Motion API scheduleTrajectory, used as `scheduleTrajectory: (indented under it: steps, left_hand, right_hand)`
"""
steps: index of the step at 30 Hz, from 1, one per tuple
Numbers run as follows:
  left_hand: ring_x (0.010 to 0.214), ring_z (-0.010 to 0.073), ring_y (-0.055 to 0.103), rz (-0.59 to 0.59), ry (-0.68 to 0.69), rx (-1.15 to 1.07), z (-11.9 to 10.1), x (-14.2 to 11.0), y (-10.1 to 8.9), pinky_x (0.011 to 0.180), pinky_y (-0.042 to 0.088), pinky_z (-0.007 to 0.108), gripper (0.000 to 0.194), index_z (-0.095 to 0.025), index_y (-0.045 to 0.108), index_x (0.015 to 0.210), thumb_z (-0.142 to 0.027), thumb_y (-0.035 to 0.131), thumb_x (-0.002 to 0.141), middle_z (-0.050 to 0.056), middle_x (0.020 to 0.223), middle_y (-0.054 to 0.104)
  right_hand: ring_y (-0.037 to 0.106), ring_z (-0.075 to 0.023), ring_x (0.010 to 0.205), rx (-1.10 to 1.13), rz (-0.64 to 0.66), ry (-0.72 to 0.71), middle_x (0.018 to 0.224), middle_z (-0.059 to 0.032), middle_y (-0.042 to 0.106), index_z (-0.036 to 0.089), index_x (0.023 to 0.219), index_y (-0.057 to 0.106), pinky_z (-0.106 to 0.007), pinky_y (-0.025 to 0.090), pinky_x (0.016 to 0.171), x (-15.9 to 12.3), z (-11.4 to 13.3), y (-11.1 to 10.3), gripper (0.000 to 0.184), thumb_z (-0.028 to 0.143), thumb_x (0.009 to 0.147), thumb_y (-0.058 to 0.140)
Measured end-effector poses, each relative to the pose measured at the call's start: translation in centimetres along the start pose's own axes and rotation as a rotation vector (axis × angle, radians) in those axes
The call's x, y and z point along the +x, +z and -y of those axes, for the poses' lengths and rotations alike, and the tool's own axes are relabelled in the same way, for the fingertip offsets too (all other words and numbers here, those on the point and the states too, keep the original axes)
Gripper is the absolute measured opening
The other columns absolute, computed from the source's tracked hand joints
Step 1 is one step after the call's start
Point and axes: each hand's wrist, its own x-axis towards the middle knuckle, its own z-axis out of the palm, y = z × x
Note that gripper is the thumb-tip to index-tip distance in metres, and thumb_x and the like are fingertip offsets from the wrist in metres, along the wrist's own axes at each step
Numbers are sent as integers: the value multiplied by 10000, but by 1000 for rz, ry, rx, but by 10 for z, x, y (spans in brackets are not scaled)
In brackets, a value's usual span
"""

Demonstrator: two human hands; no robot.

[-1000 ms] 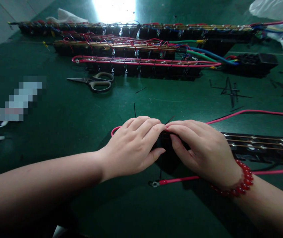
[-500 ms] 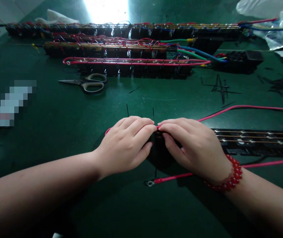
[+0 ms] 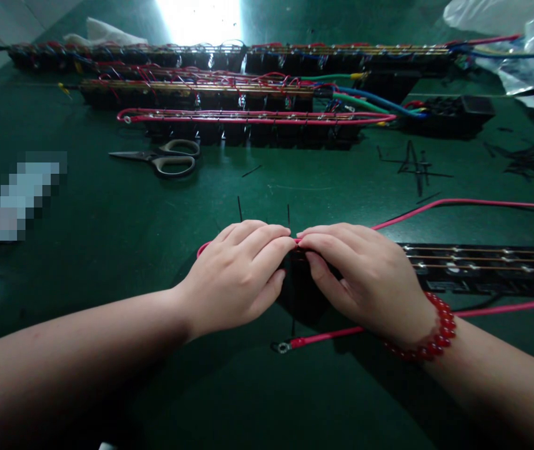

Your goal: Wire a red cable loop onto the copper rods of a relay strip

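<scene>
My left hand (image 3: 243,269) and my right hand (image 3: 360,275) meet fingertip to fingertip, fingers curled down over a red cable (image 3: 407,215). Under them lies a long black strip (image 3: 482,259) with brass-coloured rods, running off to the right; my hands hide its left part. Both hands are closed on the cable, the thumbs on the near side. Thin black cable ties (image 3: 239,209) poke up behind the fingers. In front of my right hand, a red cable end with a metal ring lug (image 3: 284,347) rests on the table.
Scissors (image 3: 173,157) lie on the green table (image 3: 323,181) beyond my hands. Farther back stretch several wired black strips (image 3: 229,53). Loose black cable ties (image 3: 416,167) and a pile of ties (image 3: 531,162) are at the right, with clear plastic bags (image 3: 529,47) behind.
</scene>
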Motion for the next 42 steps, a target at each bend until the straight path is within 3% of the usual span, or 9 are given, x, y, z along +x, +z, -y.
scheduleTrajectory:
  steps: [5, 8, 11, 13, 18, 31, 37, 42]
  left_hand:
    - [1091, 246, 591, -70, 90, 24, 2, 0, -3, 947, 491, 414, 258, -137, 606, 1157, -165, 531, 911, 101, 1200, 669]
    - [1000, 224, 611, -129, 297, 15, 1, 0, -6, 914, 486, 401, 190, -161, 639, 1075, -147, 554, 905, 69, 1082, 702]
    - [853, 175, 615, -4, 537, 12, -1, 0, -6, 853, 482, 364, 148, -192, 668, 982, -142, 540, 927, 17, 926, 706]
    - [800, 156, 602, 113, 605, 2, -1, 0, -4, 839, 470, 357, 173, -212, 677, 961, -152, 515, 951, 0, 869, 689]
    - [770, 157, 576, 216, 613, -7, 0, 1, -3, 860, 450, 374, 211, -233, 671, 931, -168, 474, 973, -3, 852, 658]
    - [701, 158, 526, 208, 584, 31, -3, 2, -4, 857, 448, 361, 235, -209, 658, 857, -151, 463, 974, -4, 709, 575]
    - [635, 171, 498, 259, 539, 32, -11, 3, -9, 724, 448, 364, 244, -186, 635, 779, -164, 472, 960, 10, 682, 555]
    - [628, 169, 492, 290, 540, 7, -13, 3, -7, 712, 445, 357, 220, -189, 628, 791, -170, 483, 955, 2, 688, 552]
  right_hand:
    - [673, -233, 836, 8, 1, -1, 976, -104, 739, 126, 973, 644, -359, 516, 728, 0, 0, 0, 133, 156, 924, 523]
    - [670, -234, 836, 3, -2, -2, 968, -101, 738, 128, 967, 643, -360, 515, 729, 0, 1, 0, 127, 150, 920, 527]
    - [668, -233, 826, -13, -12, -5, 961, -103, 737, 127, 948, 641, -359, 513, 721, 0, 1, 0, 121, 144, 914, 526]
    - [669, -232, 821, -17, -14, -9, 953, -103, 738, 127, 942, 641, -356, 512, 716, 0, 1, 0, 121, 142, 912, 524]
    - [672, -224, 828, -26, -6, 3, 962, -97, 741, 143, 948, 634, -348, 507, 715, -1, 1, 0, 120, 154, 919, 518]
    - [675, -222, 831, -12, 7, 14, 963, -92, 744, 155, 945, 630, -349, 514, 723, 0, 1, -2, 127, 163, 927, 504]
    - [675, -219, 836, -18, 3, 16, 970, -93, 745, 156, 955, 630, -345, 512, 726, 0, 1, -1, 127, 168, 927, 506]
    - [676, -216, 832, -18, 12, 24, 971, -89, 748, 165, 951, 630, -346, 511, 726, 1, 2, -1, 128, 174, 929, 504]
